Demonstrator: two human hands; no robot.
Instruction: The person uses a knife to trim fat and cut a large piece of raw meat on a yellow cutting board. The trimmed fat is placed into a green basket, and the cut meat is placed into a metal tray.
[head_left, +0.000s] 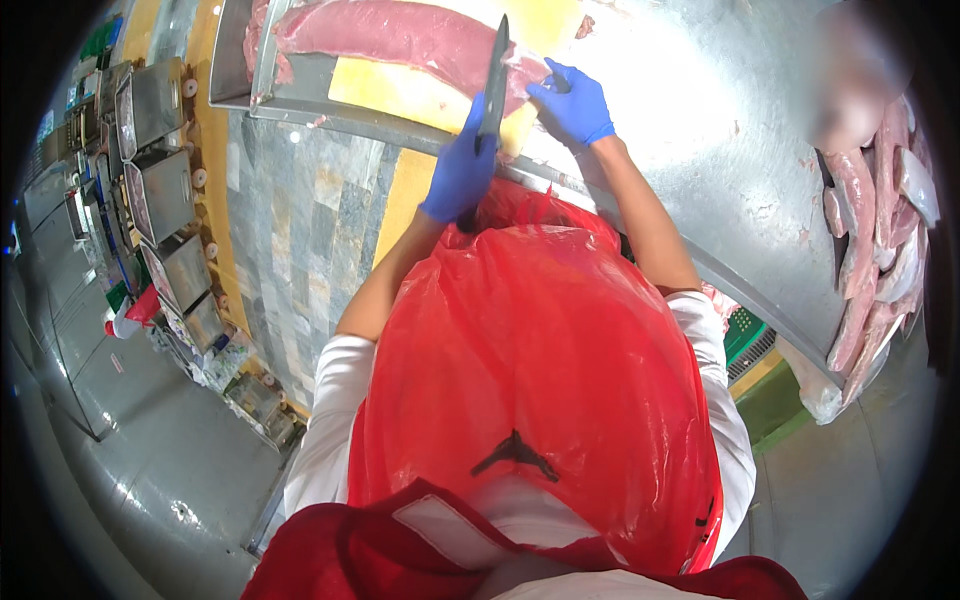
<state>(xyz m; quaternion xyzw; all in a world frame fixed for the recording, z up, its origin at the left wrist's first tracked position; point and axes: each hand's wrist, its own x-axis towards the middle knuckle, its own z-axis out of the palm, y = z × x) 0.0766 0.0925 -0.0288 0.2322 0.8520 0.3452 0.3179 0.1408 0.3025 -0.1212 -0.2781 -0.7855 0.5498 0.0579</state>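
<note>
A long pink loin of meat [400, 38] lies across a yellow cutting board [385, 98] on the steel table. My left hand [460, 172], in a blue glove, is wrapped round the handle of a dark-bladed knife [496, 90]. Its blade points away from me and crosses over the loin near its right end. At that end my right hand [580, 105], also blue-gloved, has thumb and forefinger on the tip of the meat. The thumb and forefinger are bent toward each other there.
A steel tray [232, 60] with meat pieces stands at the table's left end. Several long meat strips [862, 240] are heaped at the table's right edge. A green perforated crate [745, 335] sits below the table edge. Steel bins [160, 195] line the far left.
</note>
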